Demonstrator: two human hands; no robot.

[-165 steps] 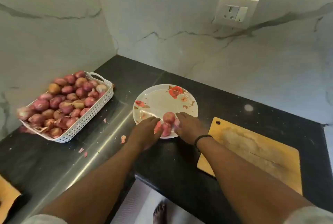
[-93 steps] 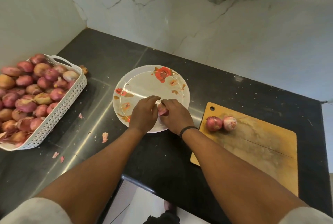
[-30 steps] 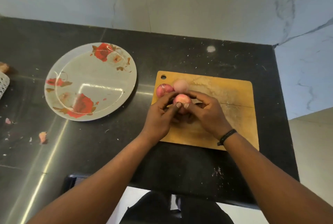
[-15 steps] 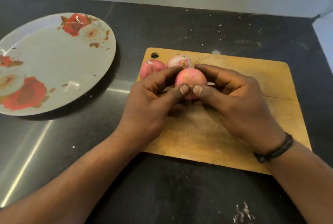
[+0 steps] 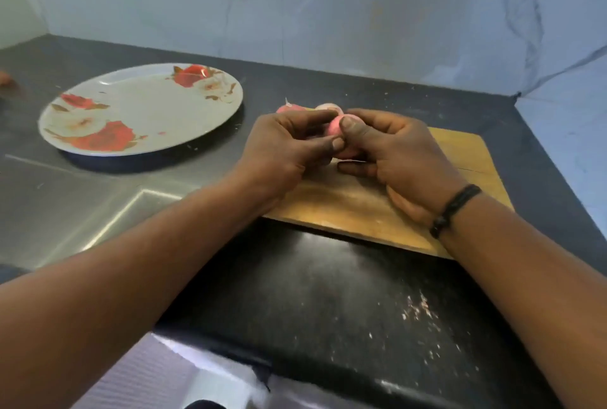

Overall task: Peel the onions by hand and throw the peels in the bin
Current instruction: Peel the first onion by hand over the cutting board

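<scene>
A small pink onion (image 5: 338,124) is held between both hands just above the wooden cutting board (image 5: 345,208). My left hand (image 5: 282,149) grips its left side, thumb tip against the front. My right hand (image 5: 391,149) grips the right side, thumb pressed on top. Most of this onion is hidden by fingers. Two more onions lie on the board's far left corner, a reddish onion (image 5: 289,108) and a paler onion (image 5: 328,107), both partly hidden behind my hands.
A white plate with red flowers (image 5: 141,109) sits to the left on the black counter (image 5: 328,283). A marble wall runs behind. Small peel flecks (image 5: 418,308) lie near the counter's front edge. No bin is in view.
The camera has lowered and pulled back, so the plate shows whole again. Both hands still hold the same onion over the board; my right thumb has shifted onto its top.
</scene>
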